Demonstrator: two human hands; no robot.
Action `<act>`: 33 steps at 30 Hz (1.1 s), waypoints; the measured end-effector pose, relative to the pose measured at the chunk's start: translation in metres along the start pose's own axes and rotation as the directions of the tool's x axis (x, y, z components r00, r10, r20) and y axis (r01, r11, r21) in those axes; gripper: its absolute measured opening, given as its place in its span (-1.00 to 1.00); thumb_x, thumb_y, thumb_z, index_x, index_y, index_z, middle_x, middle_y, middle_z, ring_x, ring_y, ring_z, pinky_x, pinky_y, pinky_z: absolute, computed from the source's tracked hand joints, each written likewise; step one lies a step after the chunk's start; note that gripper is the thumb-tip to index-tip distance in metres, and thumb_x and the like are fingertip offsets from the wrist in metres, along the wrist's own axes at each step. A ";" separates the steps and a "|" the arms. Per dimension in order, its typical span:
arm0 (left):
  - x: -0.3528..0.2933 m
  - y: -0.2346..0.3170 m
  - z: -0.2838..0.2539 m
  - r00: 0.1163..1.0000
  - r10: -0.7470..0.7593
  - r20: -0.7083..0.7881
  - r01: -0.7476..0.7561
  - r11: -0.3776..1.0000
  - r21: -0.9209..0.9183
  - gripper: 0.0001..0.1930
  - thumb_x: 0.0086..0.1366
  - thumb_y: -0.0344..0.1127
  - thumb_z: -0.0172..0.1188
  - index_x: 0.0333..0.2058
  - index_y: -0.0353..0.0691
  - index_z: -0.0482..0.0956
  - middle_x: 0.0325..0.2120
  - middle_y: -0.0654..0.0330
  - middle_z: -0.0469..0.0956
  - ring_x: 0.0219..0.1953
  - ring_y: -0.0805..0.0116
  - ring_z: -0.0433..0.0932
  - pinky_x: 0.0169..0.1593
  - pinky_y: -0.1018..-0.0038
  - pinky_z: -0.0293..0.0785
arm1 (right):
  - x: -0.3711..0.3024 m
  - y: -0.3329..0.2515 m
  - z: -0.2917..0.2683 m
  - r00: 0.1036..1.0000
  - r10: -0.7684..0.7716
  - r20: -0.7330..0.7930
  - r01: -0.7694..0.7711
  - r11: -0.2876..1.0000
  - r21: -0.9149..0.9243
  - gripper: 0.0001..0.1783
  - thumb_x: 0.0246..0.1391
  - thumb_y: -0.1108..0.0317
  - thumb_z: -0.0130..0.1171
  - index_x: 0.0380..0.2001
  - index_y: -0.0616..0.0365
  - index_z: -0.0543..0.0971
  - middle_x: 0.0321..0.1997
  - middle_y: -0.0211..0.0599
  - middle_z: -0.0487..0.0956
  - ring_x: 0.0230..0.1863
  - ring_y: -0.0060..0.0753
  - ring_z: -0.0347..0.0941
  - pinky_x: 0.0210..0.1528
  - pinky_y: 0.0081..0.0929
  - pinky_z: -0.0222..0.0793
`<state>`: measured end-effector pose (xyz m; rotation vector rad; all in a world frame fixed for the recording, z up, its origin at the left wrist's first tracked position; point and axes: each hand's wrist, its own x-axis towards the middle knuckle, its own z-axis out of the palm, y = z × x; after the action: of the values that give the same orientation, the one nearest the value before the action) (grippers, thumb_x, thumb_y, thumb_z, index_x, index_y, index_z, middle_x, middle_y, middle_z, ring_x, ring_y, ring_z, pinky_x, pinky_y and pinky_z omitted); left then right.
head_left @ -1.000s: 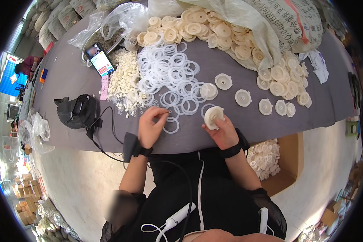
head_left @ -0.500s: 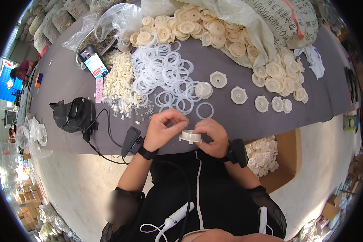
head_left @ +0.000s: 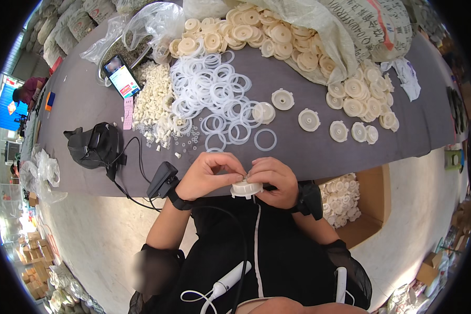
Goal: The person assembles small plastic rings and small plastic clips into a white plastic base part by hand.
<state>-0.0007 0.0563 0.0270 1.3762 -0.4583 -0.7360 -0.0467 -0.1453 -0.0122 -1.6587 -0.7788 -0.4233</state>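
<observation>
Close to my body, at the table's front edge, my right hand (head_left: pixel 276 181) grips a round off-white plastic cap (head_left: pixel 246 190) with small lugs on its rim. My left hand (head_left: pixel 214 175) has its thumb and finger pinched over the top of that cap, near the right fingertips. Whatever sits in this pinch is too small or hidden to make out. Just beyond the hands lie a translucent ring (head_left: pixel 265 139) and a heap of similar rings (head_left: pixel 209 83). Left of them is a pile of small cream plugs (head_left: pixel 154 99), with tiny clear rings (head_left: pixel 186 140) scattered beside it.
Cream discs (head_left: pixel 282 34) spill from a woven sack (head_left: pixel 374 31). Several single caps (head_left: pixel 309 120) lie at the right. A phone (head_left: pixel 121 76) leans by a metal bowl, and a black pouch (head_left: pixel 95 146) with cables lies left. Below the table stands a carton (head_left: pixel 374 209) of white parts.
My left hand has come down and right, onto the cap's top. The right fingers have closed in over it, and the cap sits slightly lower.
</observation>
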 end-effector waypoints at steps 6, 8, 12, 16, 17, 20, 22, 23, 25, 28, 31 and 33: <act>-0.005 0.003 0.006 0.993 0.120 -0.007 -0.118 0.984 0.135 -0.84 0.13 -0.51 0.14 -0.29 -0.33 0.60 -0.31 0.16 0.52 -0.25 0.43 0.48 -0.16 0.56 0.36 | -0.003 -0.004 -0.002 0.997 0.035 -0.070 -0.039 0.998 -0.051 -0.64 -0.38 0.62 0.26 -0.36 0.16 0.53 -0.29 -0.25 0.51 -0.31 -0.25 0.47 -0.30 -0.43 0.39; -0.011 0.004 0.012 0.987 0.160 -0.033 -0.151 0.971 0.187 -0.82 0.13 -0.50 0.14 -0.25 -0.30 0.60 -0.30 0.16 0.51 -0.24 0.40 0.47 -0.14 0.54 0.36 | -0.004 -0.004 -0.003 0.997 0.032 -0.075 -0.037 0.997 -0.061 -0.64 -0.39 0.62 0.26 -0.36 0.16 0.54 -0.28 -0.25 0.52 -0.30 -0.25 0.47 -0.30 -0.44 0.39; -0.017 0.001 0.021 0.951 0.301 -0.065 -0.258 0.895 0.364 -0.74 0.09 -0.46 0.18 -0.19 -0.27 0.59 -0.25 0.14 0.51 -0.19 0.33 0.45 -0.10 0.46 0.35 | -0.005 -0.004 -0.004 0.997 0.032 -0.065 -0.036 0.997 -0.070 -0.69 -0.34 0.58 0.32 -0.39 0.16 0.54 -0.29 -0.24 0.51 -0.24 -0.21 0.48 -0.22 -0.37 0.41; -0.020 -0.001 0.024 0.929 0.367 -0.048 -0.308 0.837 0.453 -0.68 0.03 -0.45 0.22 -0.17 -0.26 0.58 -0.24 0.14 0.51 -0.18 0.29 0.44 -0.09 0.44 0.32 | -0.006 -0.005 -0.001 0.996 0.032 -0.081 -0.038 0.997 -0.074 -0.67 -0.34 0.59 0.30 -0.38 0.16 0.52 -0.30 -0.25 0.51 -0.25 -0.22 0.48 -0.15 -0.30 0.41; -0.020 -0.003 0.026 0.920 0.388 -0.060 -0.318 0.827 0.464 -0.66 0.00 -0.45 0.24 -0.17 -0.27 0.58 -0.24 0.14 0.51 -0.19 0.30 0.44 -0.09 0.44 0.32 | -0.005 -0.005 0.003 0.994 0.007 -0.113 -0.015 0.997 -0.075 -0.66 -0.37 0.60 0.28 -0.38 0.16 0.51 -0.31 -0.25 0.51 -0.28 -0.21 0.48 -0.13 -0.28 0.42; -0.023 -0.007 0.039 0.908 0.391 -0.148 -0.302 0.858 0.416 -0.64 -0.03 -0.46 0.26 -0.16 -0.28 0.57 -0.25 0.13 0.50 -0.18 0.29 0.44 -0.08 0.43 0.31 | -0.006 -0.007 0.005 0.988 0.002 -0.156 -0.015 0.997 -0.080 -0.63 -0.40 0.61 0.27 -0.37 0.16 0.50 -0.32 -0.25 0.50 -0.30 -0.19 0.47 -0.07 -0.22 0.41; -0.024 -0.010 0.040 0.901 0.373 -0.220 -0.281 0.890 0.358 -0.64 -0.03 -0.46 0.26 -0.17 -0.30 0.57 -0.25 0.13 0.50 -0.17 0.29 0.44 -0.07 0.42 0.31 | -0.005 -0.007 0.004 0.986 0.016 -0.168 -0.030 0.996 -0.085 -0.62 -0.40 0.61 0.27 -0.36 0.15 0.49 -0.33 -0.25 0.50 -0.30 -0.19 0.47 -0.03 -0.17 0.39; -0.024 -0.015 0.039 0.906 0.358 -0.228 -0.285 0.911 0.297 -0.63 -0.04 -0.46 0.26 -0.17 -0.30 0.57 -0.26 0.13 0.50 -0.16 0.28 0.44 -0.05 0.41 0.31 | -0.005 -0.008 0.004 0.989 0.017 -0.144 -0.028 0.997 -0.074 -0.62 -0.39 0.61 0.27 -0.36 0.15 0.49 -0.32 -0.24 0.50 -0.29 -0.18 0.47 -0.04 -0.20 0.40; -0.026 -0.017 0.039 0.911 0.339 -0.236 -0.286 0.929 0.233 -0.63 -0.04 -0.47 0.25 -0.17 -0.31 0.57 -0.27 0.13 0.50 -0.16 0.27 0.44 -0.03 0.40 0.31 | -0.008 -0.010 0.004 0.992 0.022 -0.121 -0.029 0.998 -0.063 -0.62 -0.39 0.61 0.27 -0.35 0.15 0.49 -0.32 -0.23 0.50 -0.28 -0.17 0.47 -0.06 -0.22 0.40; -0.025 -0.015 0.037 0.912 0.363 -0.192 -0.309 0.915 0.260 -0.63 -0.04 -0.47 0.25 -0.17 -0.31 0.56 -0.27 0.12 0.50 -0.15 0.25 0.44 0.03 0.36 0.29 | -0.008 -0.011 0.003 0.991 0.080 -0.104 -0.080 0.997 0.001 -0.65 -0.35 0.61 0.27 -0.36 0.15 0.49 -0.29 -0.22 0.50 -0.26 -0.20 0.48 -0.13 -0.30 0.41; -0.024 -0.014 0.036 0.902 0.402 -0.158 -0.342 0.889 0.305 -0.63 -0.05 -0.46 0.24 -0.17 -0.31 0.57 -0.29 0.12 0.51 -0.16 0.24 0.45 0.06 0.33 0.29 | -0.007 -0.019 0.005 0.976 0.158 -0.150 -0.153 0.987 0.041 -0.67 -0.31 0.61 0.26 -0.36 0.16 0.49 -0.27 -0.20 0.50 -0.23 -0.24 0.48 -0.20 -0.40 0.41; -0.024 -0.014 0.036 0.884 0.452 -0.116 -0.388 0.850 0.356 -0.64 -0.05 -0.46 0.24 -0.18 -0.30 0.57 -0.30 0.13 0.51 -0.18 0.24 0.45 0.08 0.30 0.29 | -0.010 -0.017 0.006 0.976 0.183 -0.118 -0.170 0.979 0.109 -0.67 -0.29 0.62 0.25 -0.34 0.16 0.50 -0.26 -0.19 0.51 -0.22 -0.27 0.48 -0.21 -0.44 0.41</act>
<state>-0.0447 0.0475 0.0218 1.5631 -0.7204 -0.1586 -0.0668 -0.1410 -0.0082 -1.5767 -0.5435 -0.3562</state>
